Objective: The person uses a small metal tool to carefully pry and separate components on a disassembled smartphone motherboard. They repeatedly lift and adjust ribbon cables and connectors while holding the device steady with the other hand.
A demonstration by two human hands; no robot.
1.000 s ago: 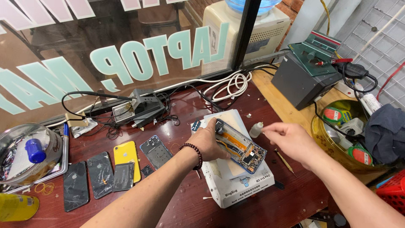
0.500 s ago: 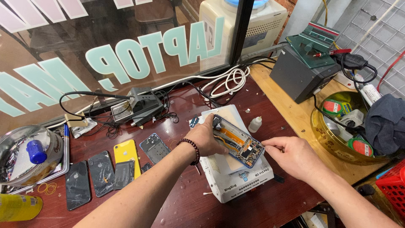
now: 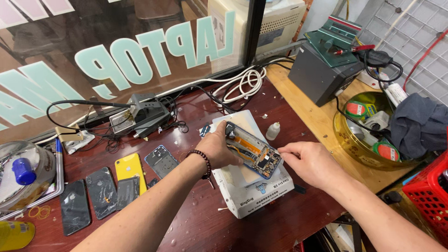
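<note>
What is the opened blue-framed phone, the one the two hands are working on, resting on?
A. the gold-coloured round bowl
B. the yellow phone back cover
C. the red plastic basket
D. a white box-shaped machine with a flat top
D: the opened blue-framed phone lies across the flat top of the white box-shaped machine, steadied by the left hand while the right hand touches its lower end.

Dropper bottle (image 3: 273, 131) crowds behind right hand (image 3: 308, 163); bare tabletop (image 3: 200, 224) open in front.
</note>
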